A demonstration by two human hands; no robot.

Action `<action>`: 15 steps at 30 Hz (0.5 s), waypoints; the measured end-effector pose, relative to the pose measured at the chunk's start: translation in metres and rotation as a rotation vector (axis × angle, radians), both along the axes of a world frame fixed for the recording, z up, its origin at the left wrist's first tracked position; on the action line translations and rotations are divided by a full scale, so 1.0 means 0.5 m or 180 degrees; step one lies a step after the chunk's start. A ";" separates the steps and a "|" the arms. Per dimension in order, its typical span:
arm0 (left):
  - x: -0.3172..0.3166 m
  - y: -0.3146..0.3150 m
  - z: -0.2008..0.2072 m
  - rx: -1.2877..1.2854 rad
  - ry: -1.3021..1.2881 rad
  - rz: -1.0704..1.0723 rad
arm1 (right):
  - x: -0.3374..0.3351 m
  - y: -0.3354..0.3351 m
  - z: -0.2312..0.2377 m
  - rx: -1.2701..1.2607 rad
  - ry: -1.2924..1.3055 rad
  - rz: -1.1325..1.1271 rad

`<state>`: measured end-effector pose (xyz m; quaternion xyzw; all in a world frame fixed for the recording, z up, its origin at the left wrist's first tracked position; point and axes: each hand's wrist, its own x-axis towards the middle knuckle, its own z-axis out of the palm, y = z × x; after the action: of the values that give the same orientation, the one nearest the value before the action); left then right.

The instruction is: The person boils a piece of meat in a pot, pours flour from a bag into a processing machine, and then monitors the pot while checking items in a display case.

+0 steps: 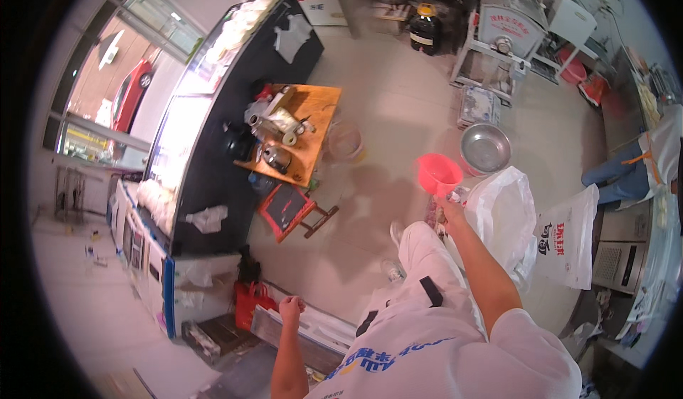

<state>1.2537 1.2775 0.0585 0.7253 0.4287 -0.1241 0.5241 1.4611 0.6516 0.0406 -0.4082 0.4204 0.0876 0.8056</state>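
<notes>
My right hand (449,212) grips the handle of a pink plastic scoop (440,175) and holds it out in front of me. Just right of that hand, a large open white sack (501,203) stands on the floor. A steel basin (486,148) sits beyond the scoop, close to the sack. My left hand (290,307) hangs low at my left with its fingers curled in and nothing visible in it. Near it are a red bag (252,301) and a grey-white metal ledge (309,335).
A wooden table (320,107) with a kettle (276,158) stands left of centre, a folding stool (286,212) before it. The long dark counter (235,114) runs along the left. A second white sack (569,239) stands at right, near another person (640,160). A machine (505,25) stands at the back.
</notes>
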 end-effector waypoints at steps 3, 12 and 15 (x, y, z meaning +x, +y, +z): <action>0.101 -0.079 0.025 -0.0510 0.0185 -0.0382 | 0.109 -0.059 -0.118 -0.0311 0.0107 -0.0509; 0.320 -0.351 -0.075 0.0441 0.2283 -0.3134 | 0.302 -0.425 -0.720 -0.2580 0.1967 -0.0628; 0.504 -0.493 -0.102 0.0365 0.2386 -0.2719 | 0.327 -0.453 -0.865 -0.2478 0.1939 -0.1012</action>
<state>1.5057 1.0309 0.0072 0.7679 0.2602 -0.5504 0.1993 1.6247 0.4249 -0.3918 -0.5647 0.6941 -0.0839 0.4385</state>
